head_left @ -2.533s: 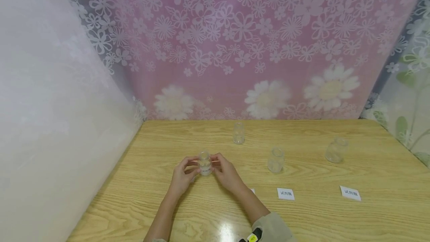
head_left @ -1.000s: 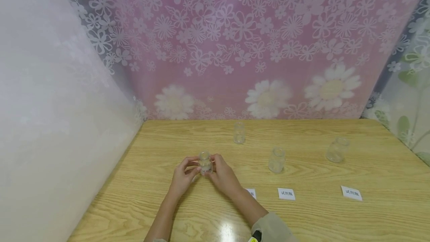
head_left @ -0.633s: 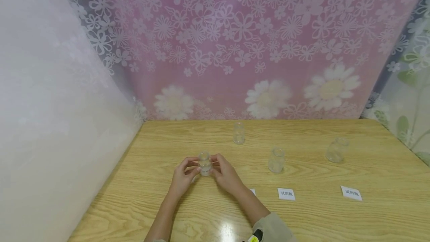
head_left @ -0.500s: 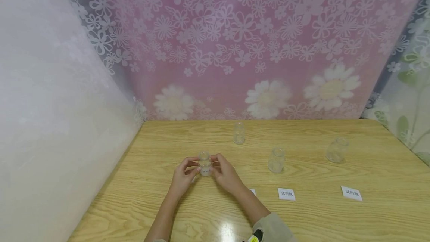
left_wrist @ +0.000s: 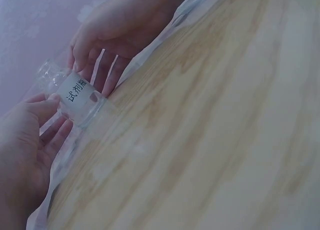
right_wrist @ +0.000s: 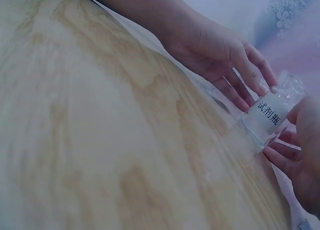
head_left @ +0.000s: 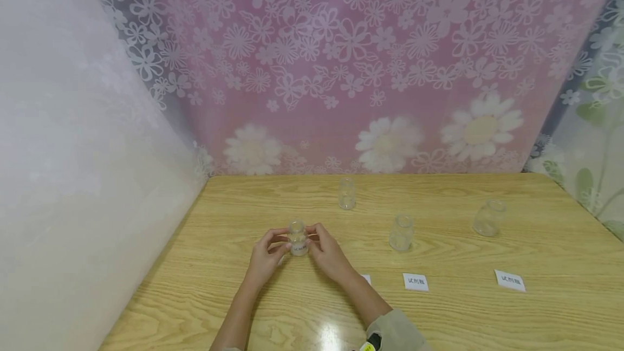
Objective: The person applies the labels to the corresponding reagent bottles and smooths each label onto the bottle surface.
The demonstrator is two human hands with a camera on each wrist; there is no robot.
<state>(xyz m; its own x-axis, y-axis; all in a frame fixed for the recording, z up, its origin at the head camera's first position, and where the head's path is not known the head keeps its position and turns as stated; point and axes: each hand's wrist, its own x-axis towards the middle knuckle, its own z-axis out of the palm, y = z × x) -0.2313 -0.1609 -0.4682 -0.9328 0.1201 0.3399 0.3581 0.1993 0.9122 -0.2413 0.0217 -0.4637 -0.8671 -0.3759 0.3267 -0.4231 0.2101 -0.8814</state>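
Observation:
A small clear glass reagent bottle (head_left: pixel 297 236) stands upright on the wooden table, left of centre, between both hands. My left hand (head_left: pixel 264 258) holds its left side with thumb and curled fingers. On the opposite side, my right hand (head_left: pixel 329 256) holds it the same way, thumb near the label's edge. Across the front of the glass lies a white paper label (right_wrist: pixel 269 109) with black printed characters, lying flat in both wrist views. The fingertips behind the bottle are partly hidden in the head view.
Further glass bottles stand behind (head_left: pixel 346 194), to the right (head_left: pixel 401 233) and at far right (head_left: pixel 489 218). Loose white labels (head_left: pixel 415 281) lie on the table (head_left: pixel 458 313) in front, one partly covered by the right forearm. Another label (head_left: pixel 509 280) lies farther right. Floral curtains surround the table.
The right thumb, lower across the bottle's front about a second ago, has moved back to its right side, so the label's print shows again. The bottle has stayed in place.

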